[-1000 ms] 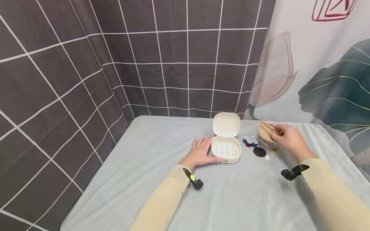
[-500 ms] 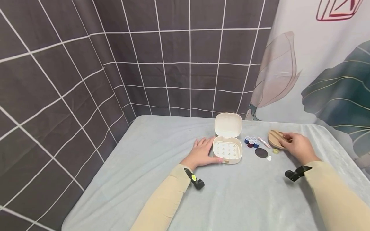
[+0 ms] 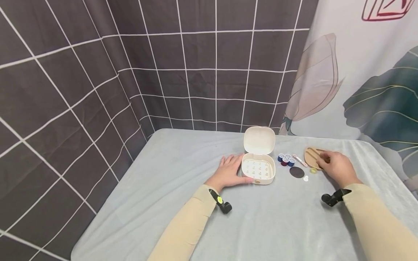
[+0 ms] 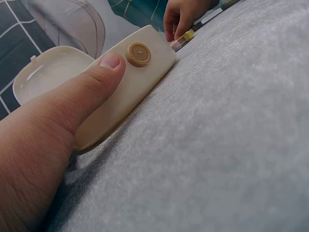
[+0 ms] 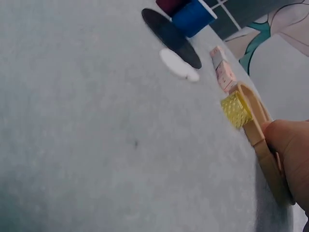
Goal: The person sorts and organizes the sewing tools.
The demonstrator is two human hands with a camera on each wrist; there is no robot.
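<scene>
Partly hidden by the right hand (image 3: 337, 167) pinching its edge, the tan tray (image 3: 311, 155) is just beside a yellow thimble (image 5: 235, 110); the right wrist view cuts that hand off. Rounded, the tray bears long grooves. The left hand (image 3: 226, 172), fingers spread, rests against the cream box (image 4: 128, 87).

Beige-sleeved left arm (image 3: 186, 224) and beige-sleeved right arm (image 3: 375, 221) reached forward

The bare left hand (image 3: 225, 173) lay with fingers nearly straight, thumb stretched out sideways. The bare right hand (image 3: 339, 167) was curled, thumb and fingers set in a pinch.
</scene>
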